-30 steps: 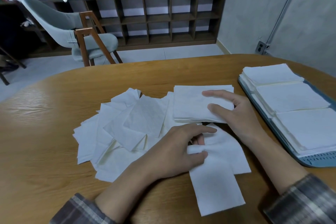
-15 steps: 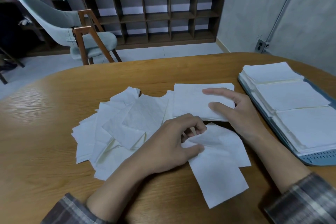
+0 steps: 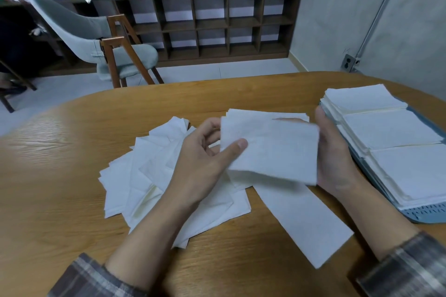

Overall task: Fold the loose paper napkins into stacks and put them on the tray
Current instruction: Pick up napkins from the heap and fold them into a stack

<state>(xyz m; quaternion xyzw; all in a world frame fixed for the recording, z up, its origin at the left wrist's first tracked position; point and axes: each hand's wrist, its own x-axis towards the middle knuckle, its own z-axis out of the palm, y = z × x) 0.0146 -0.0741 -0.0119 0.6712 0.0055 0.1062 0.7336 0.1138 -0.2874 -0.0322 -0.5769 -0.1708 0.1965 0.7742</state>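
**Head view.** A napkin [image 3: 272,149] is held between both hands above the table [image 3: 60,176]. The left hand [image 3: 205,152] pinches its left edge, with the thumb on the near face and the fingers behind. The right hand [image 3: 335,157] holds the right edge, fingers behind the sheet and thumb upright beside it. The sheet is slightly blurred, and no fold can be made out in it.

Behind it a folded stack [image 3: 253,114] lies on the table. A loose pile [image 3: 144,176] is spread to the left, under the left forearm. A single sheet [image 3: 304,219] lies flat between the two forearms. The tray [image 3: 424,214] sits at the right and carries three stacks [image 3: 391,128] in a row. The nearest of them is just beside the right hand.

**Risks, as judged.**
- The thin paper may crease askew if the two grips pull unevenly, giving a fold that will not sit square on the stack.
- The left sleeve may drag the pile as the arm shifts.
- A right hand swinging outward could nudge the tray's stacks and skew them.
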